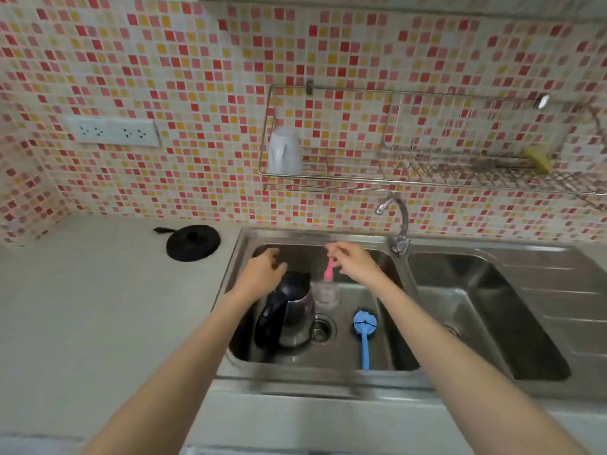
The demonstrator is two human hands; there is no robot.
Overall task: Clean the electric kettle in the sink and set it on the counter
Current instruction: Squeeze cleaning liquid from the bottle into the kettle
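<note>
Electric kettle (pixel 289 315) stood upright in the sink (pixel 391 362), in its left basin. Left hand (pixel 262 270) hovered just above the kettle's lid, fingers (pixel 275 255) loosely curled and spread, holding nothing. Right of the kettle, the right hand (pixel 353 259) pinched the pink top of a clear bottle (pixel 325 292) standing just beside the kettle. Blue brush (pixel 364 326) lay right of the kettle; black kettle base (pixel 193 242) sat on the desk (pixel 98 307), left of and behind the kettle.

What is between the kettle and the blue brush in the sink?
The round metal drain, on the sink floor between the kettle and the blue brush, as the head view shows. A pink-topped bottle stands just behind that gap.
</note>
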